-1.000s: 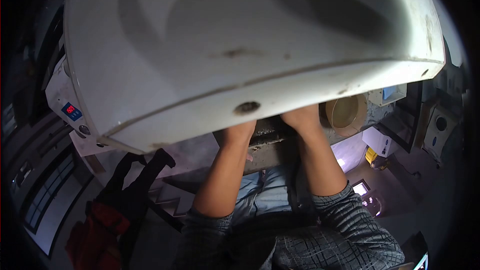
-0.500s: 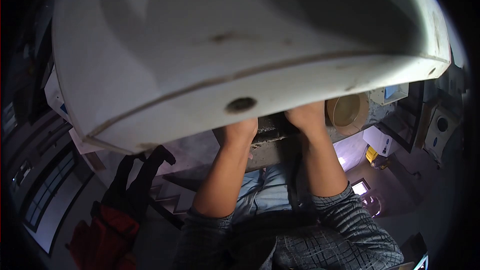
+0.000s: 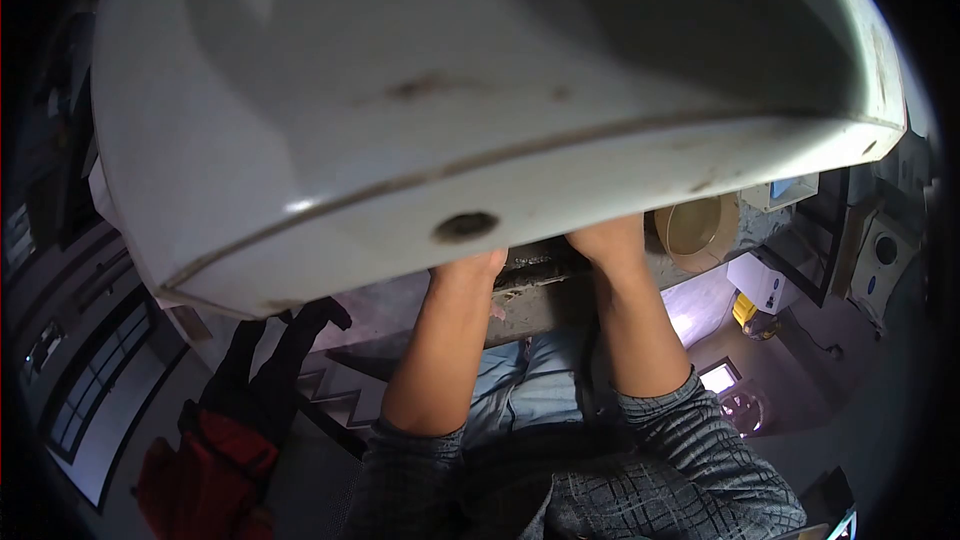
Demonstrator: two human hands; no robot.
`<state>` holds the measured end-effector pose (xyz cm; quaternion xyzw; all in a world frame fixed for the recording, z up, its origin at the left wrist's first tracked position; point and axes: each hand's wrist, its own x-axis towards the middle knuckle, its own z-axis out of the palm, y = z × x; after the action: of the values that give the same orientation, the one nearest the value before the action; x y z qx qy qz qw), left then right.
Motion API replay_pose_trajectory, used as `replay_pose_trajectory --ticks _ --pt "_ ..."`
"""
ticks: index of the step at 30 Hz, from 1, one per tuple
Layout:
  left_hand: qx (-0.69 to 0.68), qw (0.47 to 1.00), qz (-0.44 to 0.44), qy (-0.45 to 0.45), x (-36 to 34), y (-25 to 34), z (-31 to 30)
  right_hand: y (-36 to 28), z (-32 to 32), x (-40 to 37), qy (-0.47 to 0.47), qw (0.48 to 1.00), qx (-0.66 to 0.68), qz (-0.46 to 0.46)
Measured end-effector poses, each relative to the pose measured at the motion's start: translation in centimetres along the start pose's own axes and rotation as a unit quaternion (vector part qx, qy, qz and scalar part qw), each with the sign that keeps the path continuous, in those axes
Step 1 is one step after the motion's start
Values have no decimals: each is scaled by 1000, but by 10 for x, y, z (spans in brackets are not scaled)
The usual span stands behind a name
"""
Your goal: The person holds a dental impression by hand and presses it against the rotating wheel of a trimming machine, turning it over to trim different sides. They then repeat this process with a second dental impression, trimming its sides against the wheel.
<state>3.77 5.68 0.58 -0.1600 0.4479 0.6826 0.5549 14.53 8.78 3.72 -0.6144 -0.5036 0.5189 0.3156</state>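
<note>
A large white housing (image 3: 480, 170) with brown stains and a round hole spans the upper view and covers the fingers of both hands. The back of my left hand (image 3: 472, 265) shows below its lower edge, beside a dark, wet-looking block (image 3: 545, 265). On the block's other side, my right hand (image 3: 608, 238) reaches under the same edge, near a round tan bowl (image 3: 697, 230). What either hand holds is hidden.
A person in red (image 3: 225, 450) with dark sleeves is at the lower left. White boxes with blue labels (image 3: 757, 282) and a yellow object (image 3: 743, 310) are at the right. A white machine (image 3: 885, 265) stands further right.
The white housing now sits slightly lower and further left in view, hiding more of both hands. My left hand and forearm have shifted slightly left and down.
</note>
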Motion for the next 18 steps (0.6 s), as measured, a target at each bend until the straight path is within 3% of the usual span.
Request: replay_pose_trajectory --ticks 2,4,6,7,9,12,14,16,18 --pt "23 1000 3 7 0 -2 -1 6 -1 -1 11 996 -37 -85" --pt "45 999 5 13 2 -5 -6 1 -1 2 8 997 -19 -75" --pt "-18 991 52 -125 9 -10 -18 -1 1 3 8 998 -1 -65" --pt "-18 991 52 -126 14 -11 -23 -2 2 2 12 998 11 -65" --pt "223 943 209 -135 21 -6 -20 0 1 1 17 997 23 -65" --pt "269 923 264 -75 4 -12 12 11 0 -3 -10 998 -14 -57" --pt "316 907 256 -107 12 -6 -2 19 1 -4 39 991 -77 -102" --pt "363 889 244 -137 20 -3 -17 11 2 0 22 990 -16 -139" --pt "276 944 159 -86 30 -3 -24 11 3 1 6 983 45 -177"
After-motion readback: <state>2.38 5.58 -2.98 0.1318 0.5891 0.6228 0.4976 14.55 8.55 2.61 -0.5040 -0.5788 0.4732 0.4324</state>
